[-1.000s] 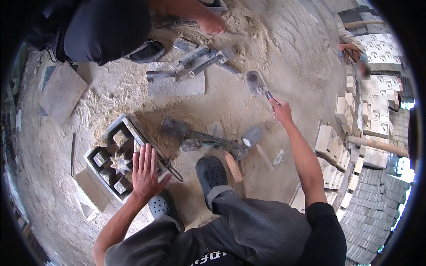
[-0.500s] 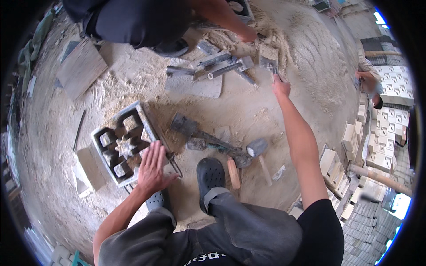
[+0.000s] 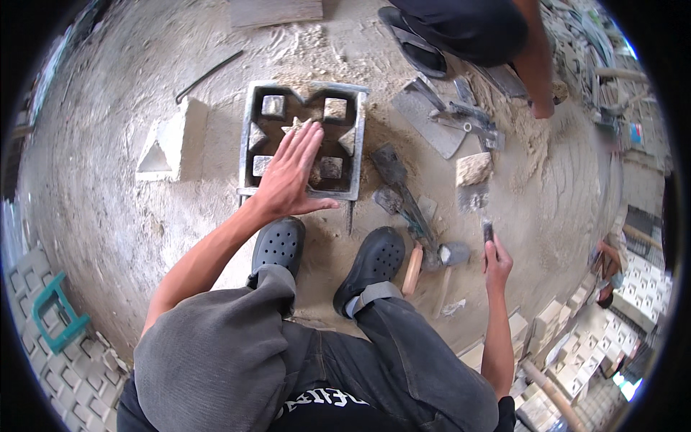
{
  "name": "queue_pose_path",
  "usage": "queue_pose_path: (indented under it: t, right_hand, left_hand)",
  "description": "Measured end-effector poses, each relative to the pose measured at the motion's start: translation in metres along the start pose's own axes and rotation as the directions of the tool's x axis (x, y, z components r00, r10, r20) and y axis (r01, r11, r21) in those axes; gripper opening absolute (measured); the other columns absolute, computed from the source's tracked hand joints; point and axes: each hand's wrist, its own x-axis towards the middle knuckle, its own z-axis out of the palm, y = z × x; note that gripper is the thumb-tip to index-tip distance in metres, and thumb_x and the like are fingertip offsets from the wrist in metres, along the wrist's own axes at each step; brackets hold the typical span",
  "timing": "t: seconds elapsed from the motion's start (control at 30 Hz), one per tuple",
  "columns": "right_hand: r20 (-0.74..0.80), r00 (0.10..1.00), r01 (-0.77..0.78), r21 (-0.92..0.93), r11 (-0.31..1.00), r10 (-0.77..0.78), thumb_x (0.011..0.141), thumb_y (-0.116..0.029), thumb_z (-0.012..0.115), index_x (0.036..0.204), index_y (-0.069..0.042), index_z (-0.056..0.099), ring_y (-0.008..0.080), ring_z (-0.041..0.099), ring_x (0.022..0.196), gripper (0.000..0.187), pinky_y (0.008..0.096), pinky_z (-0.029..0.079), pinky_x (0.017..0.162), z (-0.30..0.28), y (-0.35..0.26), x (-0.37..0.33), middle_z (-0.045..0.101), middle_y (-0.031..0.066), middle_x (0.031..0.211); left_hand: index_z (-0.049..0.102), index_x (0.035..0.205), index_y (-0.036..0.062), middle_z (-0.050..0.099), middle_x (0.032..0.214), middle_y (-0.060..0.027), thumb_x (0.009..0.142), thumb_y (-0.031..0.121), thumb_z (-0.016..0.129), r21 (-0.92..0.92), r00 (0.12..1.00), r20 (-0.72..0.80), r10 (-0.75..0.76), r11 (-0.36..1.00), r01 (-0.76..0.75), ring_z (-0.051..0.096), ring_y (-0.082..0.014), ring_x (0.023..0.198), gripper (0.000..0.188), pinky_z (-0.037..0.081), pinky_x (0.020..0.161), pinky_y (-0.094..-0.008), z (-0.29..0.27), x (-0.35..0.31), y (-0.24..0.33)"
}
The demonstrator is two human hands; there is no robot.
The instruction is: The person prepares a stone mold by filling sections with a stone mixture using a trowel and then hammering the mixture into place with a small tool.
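My right hand (image 3: pixel 497 261) is closed round the handle of a trowel (image 3: pixel 472 199), low over the ground on the right. A lump of damp sandy mix (image 3: pixel 473 170) rides on the far end of its blade. With fingers stretched, my left hand (image 3: pixel 291 174) lies over the near middle of a square metal mould (image 3: pixel 246 155). Inside the mould are several raised blocks (image 3: pixel 335 109), wedge shapes at the sides and a star-shaped piece (image 3: pixel 294 128) partly under my fingertips. Some loose mix lies among them.
Right of the mould lie a dusty mallet-like tool (image 3: pixel 390 164), a wooden handle (image 3: pixel 412 270) and a hammer (image 3: pixel 453 253). Beyond are a flat plate with metal bars (image 3: pixel 432 122) and a co-worker's arm (image 3: pixel 536 61). A cast block (image 3: pixel 173 144) stands left; stacked blocks (image 3: pixel 648 288) fill the right.
My view has swung left. My right hand has drawn the trowel back from the sand pile, and its blade now carries a lump of mix. My left hand stays on the mould.
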Motion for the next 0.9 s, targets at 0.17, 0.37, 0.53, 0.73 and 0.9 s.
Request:
queue_pose_path:
  t: [0.17, 0.37, 0.53, 0.73, 0.9]
  right_hand:
    - [0.311, 0.920, 0.268, -0.057, 0.962, -0.237, 0.095, -0.019, 0.072, 0.130, 0.001, 0.066, 0.0034, 0.045, 0.058, 0.041, 0.0218, 0.035, 0.051, 0.026, -0.070, 0.008, 0.058, -0.0025, 0.073]
    - [0.543, 0.766, 0.583, -0.364, 0.727, -0.343, 0.088, -0.016, 0.076, 0.116, -0.003, 0.073, 0.0181, 0.057, 0.056, 0.031, 0.0314, 0.045, 0.056, 0.064, -0.232, 0.004, 0.067, 0.0146, 0.072]
    - [0.668, 0.665, 0.746, -0.580, 0.327, -0.334, 0.088, -0.027, 0.073, 0.113, -0.013, 0.076, 0.0312, 0.065, 0.061, 0.029, 0.0426, 0.048, 0.056, 0.090, -0.315, -0.014, 0.067, 0.0137, 0.072]
    - [0.695, 0.669, 0.734, -0.673, 0.088, -0.266, 0.087, -0.032, 0.073, 0.111, -0.018, 0.077, 0.0315, 0.064, 0.063, 0.028, 0.0451, 0.046, 0.057, 0.123, -0.355, -0.044, 0.062, 0.0113, 0.067]
    - [0.582, 0.778, 0.624, -0.762, 0.175, -0.238, 0.087, -0.032, 0.072, 0.114, -0.019, 0.076, 0.0339, 0.066, 0.068, 0.030, 0.0447, 0.048, 0.060, 0.109, -0.351, -0.052, 0.067, 0.0125, 0.074]
  left_hand:
    - [0.019, 0.153, -0.0119, 0.023, 0.162, -0.0266, 0.067, 0.084, 0.066, 0.034, 1.000, 0.011, 0.029, 0.999, -0.029, 0.017, -0.0363, 0.154, 0.138, 0.011, 0.127, -0.0444, 0.010, 0.018, 0.001]
    - [0.020, 0.152, -0.0150, 0.028, 0.160, -0.0268, 0.066, 0.093, 0.053, 0.122, 0.999, 0.036, 0.029, 0.992, -0.033, 0.019, -0.0338, 0.154, 0.142, 0.010, 0.127, -0.0441, 0.025, 0.024, 0.005]
    - [0.019, 0.152, -0.0156, 0.026, 0.161, -0.0272, 0.066, 0.094, 0.053, 0.149, 0.999, 0.033, -0.013, 0.989, 0.008, 0.017, -0.0354, 0.154, 0.144, 0.009, 0.127, -0.0443, 0.029, 0.023, 0.009]
    - [0.020, 0.152, -0.0148, 0.025, 0.162, -0.0253, 0.068, 0.091, 0.055, 0.171, 0.998, 0.014, -0.055, 0.984, 0.052, 0.014, -0.0345, 0.155, 0.140, 0.008, 0.126, -0.0451, 0.029, 0.019, 0.009]
    - [0.027, 0.152, -0.0123, 0.027, 0.161, -0.0250, 0.072, 0.084, 0.059, 0.153, 0.996, 0.017, -0.093, 0.984, 0.090, 0.017, -0.0344, 0.154, 0.129, 0.009, 0.126, -0.0475, 0.035, 0.020, 0.021]
